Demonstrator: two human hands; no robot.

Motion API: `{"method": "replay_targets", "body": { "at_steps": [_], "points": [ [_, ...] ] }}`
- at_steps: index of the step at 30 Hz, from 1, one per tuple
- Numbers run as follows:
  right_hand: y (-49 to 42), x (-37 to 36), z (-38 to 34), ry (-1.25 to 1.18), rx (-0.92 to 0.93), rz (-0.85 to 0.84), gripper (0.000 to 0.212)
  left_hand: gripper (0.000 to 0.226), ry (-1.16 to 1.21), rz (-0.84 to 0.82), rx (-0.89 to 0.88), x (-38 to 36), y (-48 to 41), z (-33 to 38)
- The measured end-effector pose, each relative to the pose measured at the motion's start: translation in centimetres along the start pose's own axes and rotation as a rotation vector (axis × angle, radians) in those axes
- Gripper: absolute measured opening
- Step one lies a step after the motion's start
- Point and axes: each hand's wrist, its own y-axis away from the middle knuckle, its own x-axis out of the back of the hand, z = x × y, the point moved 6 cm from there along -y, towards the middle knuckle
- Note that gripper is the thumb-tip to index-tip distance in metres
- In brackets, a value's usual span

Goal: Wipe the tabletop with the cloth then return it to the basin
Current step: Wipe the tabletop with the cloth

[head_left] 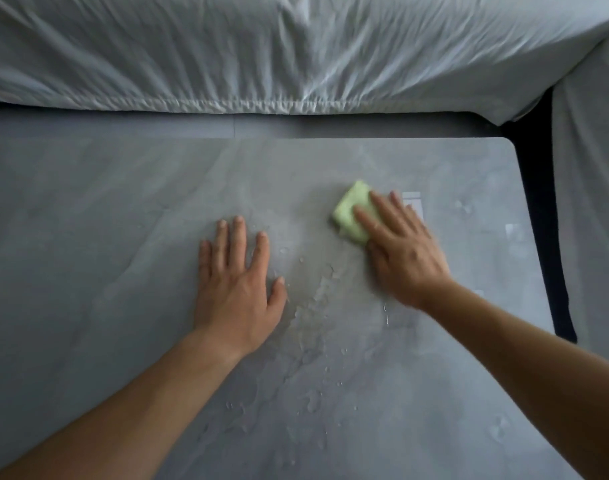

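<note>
A folded light green cloth (350, 209) lies on the grey tabletop (123, 209), right of centre. My right hand (403, 251) presses down on its near right part with straight fingers; the hand looks slightly blurred. My left hand (239, 278) rests flat on the table with fingers spread, left of the cloth and apart from it. Streaks and drops of water (317, 306) lie on the surface between and in front of the two hands. No basin is in view.
A bed with a wrinkled white sheet (296, 57) runs along the table's far edge. The table's rounded far right corner (507, 142) borders a dark gap (538, 202), with more white fabric (590, 202) beyond it.
</note>
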Motion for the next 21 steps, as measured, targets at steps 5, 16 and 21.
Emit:
{"method": "replay_targets", "body": {
  "at_steps": [5, 16, 21],
  "points": [
    [-1.6, 0.4, 0.9, -0.047, -0.360, 0.132, 0.057, 0.073, 0.003, 0.005, 0.000, -0.3, 0.1, -0.2],
    [2.1, -0.3, -0.4, -0.069, -0.384, 0.136, 0.057, 0.074, 0.005, 0.009, -0.016, -0.6, 0.2, -0.3],
    [6.5, -3.1, -7.1, -0.037, -0.029, 0.057, 0.059, 0.077, 0.030, -0.008, -0.043, -0.5, 0.5, -0.6]
  ]
}}
